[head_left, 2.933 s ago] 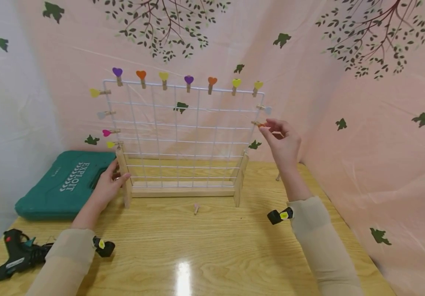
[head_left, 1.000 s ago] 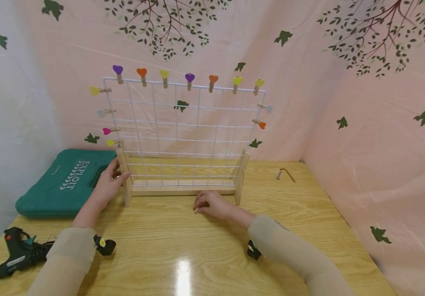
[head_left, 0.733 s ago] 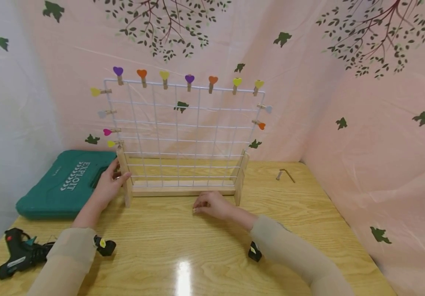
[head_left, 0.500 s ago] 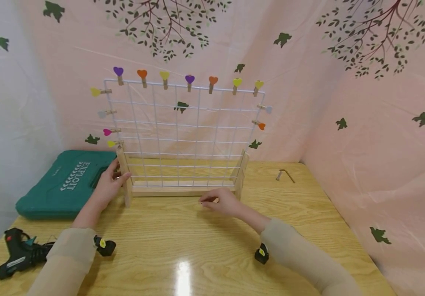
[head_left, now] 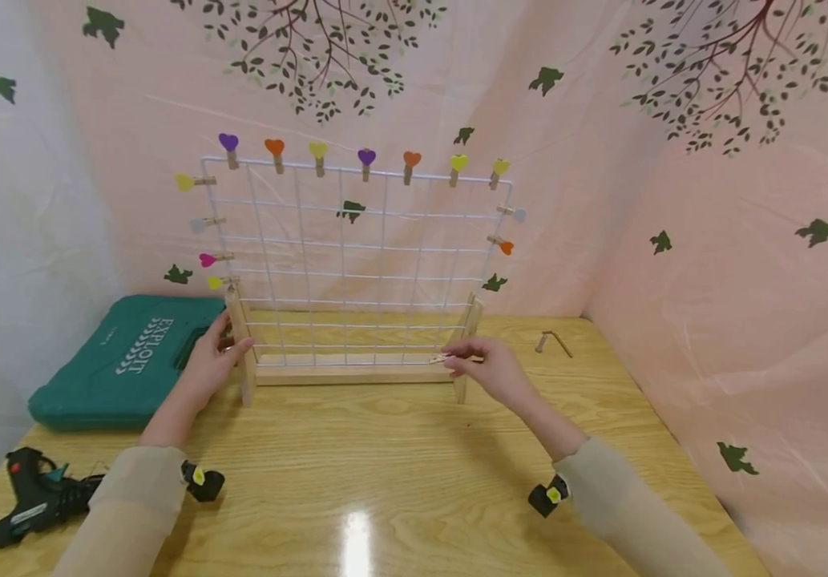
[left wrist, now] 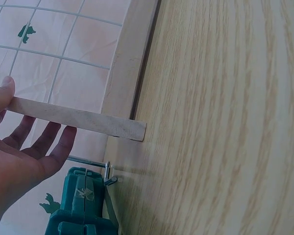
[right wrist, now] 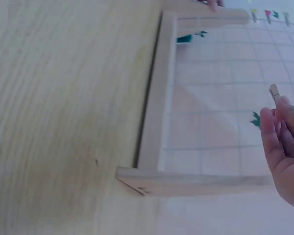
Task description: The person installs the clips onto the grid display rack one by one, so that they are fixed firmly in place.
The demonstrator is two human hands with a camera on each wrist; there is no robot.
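Observation:
My right hand [head_left: 493, 370] pinches a small wooden clothespin [head_left: 438, 360] between thumb and fingertips, in front of the stand's lower right part. Its bare wooden end [right wrist: 274, 91] sticks out in the right wrist view; the other end is hidden by my fingers. My left hand [head_left: 210, 359] grips the left wooden upright [left wrist: 78, 118], thumb on one side and fingers on the other. White wire grid [head_left: 342, 264] rises from this wooden stand. Heart clothespins line its top and left edges; on the right edge sit a pale blue heart clip [head_left: 519, 215] and an orange one [head_left: 506, 248].
A green tool case [head_left: 125, 361] lies left of the stand, close to my left hand. At the front left is a black glue gun [head_left: 42, 497]. A bolt [head_left: 540, 343] and a hex key [head_left: 559, 344] lie on the table [head_left: 399, 481] at the right.
My right hand left the orange clip on the right edge, picked up the clothespin lying before the stand, and lifted it rightward. My left hand stayed on the upright.

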